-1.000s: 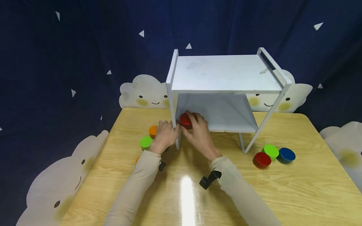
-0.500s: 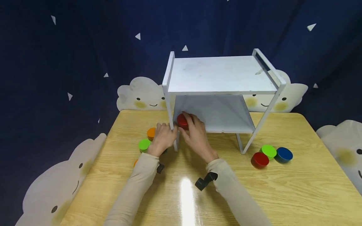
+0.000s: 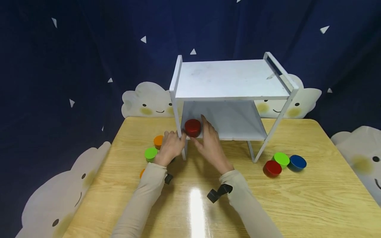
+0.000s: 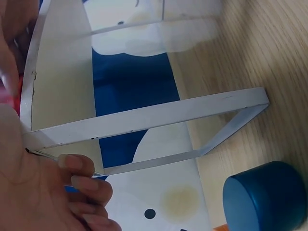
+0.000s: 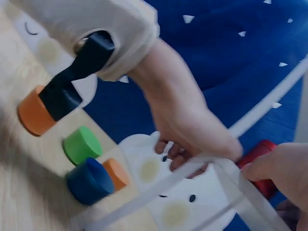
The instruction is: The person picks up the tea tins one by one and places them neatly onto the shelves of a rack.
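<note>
A white two-tier shelf [image 3: 232, 79] stands on the table. On its lower board, at the front left corner, sits a short red cylinder [image 3: 192, 128]. My left hand [image 3: 171, 147] grips the shelf's front left post [image 4: 149, 118]; in the left wrist view its fingers [image 4: 86, 185] curl round behind it. My right hand [image 3: 212, 147] is just right of the cylinder, fingers extended and thumb low at the board's front edge. In the right wrist view part of the red cylinder [image 5: 262, 151] shows behind the right thumb [image 5: 262, 168].
Left of the shelf are an orange cylinder [image 3: 158, 141], a green one [image 3: 150, 154] and a blue one [image 5: 89, 180], partly hidden by the left arm from above. Red [image 3: 272, 169], green [image 3: 281, 159] and blue [image 3: 297, 163] cylinders cluster beyond the shelf's right leg.
My right fingers have come off the red cylinder and moved slightly right, leaving it on the lower board. The left hand stays on the post. The head view has shifted a little.
</note>
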Tool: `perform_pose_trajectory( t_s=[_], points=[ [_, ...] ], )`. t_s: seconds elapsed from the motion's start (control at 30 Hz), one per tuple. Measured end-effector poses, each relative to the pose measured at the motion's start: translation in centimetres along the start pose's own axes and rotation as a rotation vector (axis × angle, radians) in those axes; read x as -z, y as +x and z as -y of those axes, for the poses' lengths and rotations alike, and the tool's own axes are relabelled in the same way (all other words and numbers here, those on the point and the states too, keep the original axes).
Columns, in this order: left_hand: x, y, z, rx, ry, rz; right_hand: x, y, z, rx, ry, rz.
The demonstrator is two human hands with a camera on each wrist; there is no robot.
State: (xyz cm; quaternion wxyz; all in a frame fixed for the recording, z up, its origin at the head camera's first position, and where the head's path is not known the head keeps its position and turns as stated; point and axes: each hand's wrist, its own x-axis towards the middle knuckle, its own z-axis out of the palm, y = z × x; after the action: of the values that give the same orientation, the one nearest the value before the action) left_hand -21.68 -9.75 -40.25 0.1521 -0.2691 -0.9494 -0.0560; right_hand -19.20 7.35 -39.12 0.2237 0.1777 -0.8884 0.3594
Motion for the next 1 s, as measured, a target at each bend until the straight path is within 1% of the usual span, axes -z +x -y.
perform_pose_trajectory(
  t_s=[0.07, 0.1, 0.17, 0.23, 0.33, 0.43, 0.47, 0.5, 0.53, 0.63, 0.7, 0.73, 0.77, 0.8, 0.87, 0.93, 1.0],
  points=[
    [-0.1, -0.1, 0.1, -0.044, 0.03, -0.041, 0.7, -0.3, -0.3, -0.019, 0.005, 0.008],
    [-0.1, -0.1, 0.3, -0.095, 0.077, -0.064, 1.1, -0.4, -0.4, -0.024, 0.005, 0.007],
    [-0.3, -0.1, 0.4, -0.11, 0.077, -0.098, 1.7, -0.8, -0.7, -0.032, 0.009, -0.002],
    [-0.3, 0.0, 0.5, -0.119, 0.076, -0.118, 2.4, -1.3, -0.9, -0.028, 0.017, -0.035],
    [-0.4, 0.1, 0.5, -0.116, 0.073, -0.108, 3.2, -2.5, -1.2, 0.009, 0.058, -0.141],
    [-0.4, 0.1, 0.5, -0.107, 0.065, -0.067, 4.0, -4.0, -1.8, 0.077, 0.126, -0.293],
    [-0.3, 0.2, 0.5, -0.096, 0.055, -0.047, 4.3, -4.6, -2.1, 0.1, 0.151, -0.344],
    [-0.2, 0.3, 0.4, -0.054, 0.006, -0.032, 4.6, -5.1, -2.4, 0.12, 0.171, -0.391],
    [-0.2, 0.2, 0.4, -0.027, -0.023, -0.019, 4.9, -5.7, -2.8, 0.133, 0.187, -0.434],
    [-0.3, 0.2, 0.2, 0.112, -0.191, -0.002, 5.8, -7.5, -4.4, 0.124, 0.174, -0.517],
    [-0.4, 0.2, 0.2, 0.142, -0.233, -0.001, 6.4, -9.0, -5.8, 0.067, 0.12, -0.554],
    [-0.4, 0.2, 0.1, 0.142, -0.241, 0.0, 6.8, -9.8, -6.6, 0.029, 0.086, -0.572],
    [-0.4, 0.2, 0.1, 0.148, -0.262, -0.007, 7.1, -10.6, -7.4, -0.015, 0.056, -0.591],
    [-0.5, 0.2, 0.0, 0.134, -0.256, -0.007, 7.3, -11.4, -8.2, -0.065, 0.023, -0.613],
    [-0.6, 0.3, -0.1, 0.139, -0.282, -0.019, 7.9, -13.1, -9.7, -0.172, -0.043, -0.654],
    [-0.7, 0.3, -0.2, 0.168, -0.333, -0.033, 8.4, -14.4, -11.0, -0.276, -0.093, -0.665],
    [-0.8, 0.3, -0.2, 0.153, -0.317, -0.033, 9.0, -15.5, -11.8, -0.396, -0.127, -0.636]
  ],
)
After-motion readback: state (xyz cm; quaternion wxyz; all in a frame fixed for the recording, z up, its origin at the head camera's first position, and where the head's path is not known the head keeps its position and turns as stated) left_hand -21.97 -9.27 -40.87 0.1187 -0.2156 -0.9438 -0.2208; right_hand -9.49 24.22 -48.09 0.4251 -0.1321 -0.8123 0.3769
